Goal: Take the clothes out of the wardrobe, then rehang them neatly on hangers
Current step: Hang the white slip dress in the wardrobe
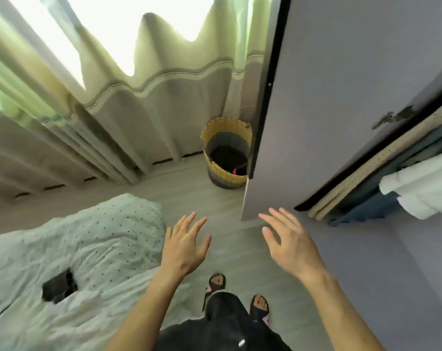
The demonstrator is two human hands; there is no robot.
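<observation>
Reaching forward, your left hand [185,245] and right hand [289,245] both hang empty, fingers spread and straight, near the open wardrobe door [341,97]. Clothes [417,183] hang inside the wardrobe at right. A woven basket [226,153] stands beside the curtain [139,110].

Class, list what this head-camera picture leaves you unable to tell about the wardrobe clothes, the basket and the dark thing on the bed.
Head view: the clothes run off the right edge, so their number and hangers cannot be told.
Head view: the basket is dark inside, and the wardrobe door covers its right side.
Head view: the dark thing on the bed is too blurred to name.
</observation>
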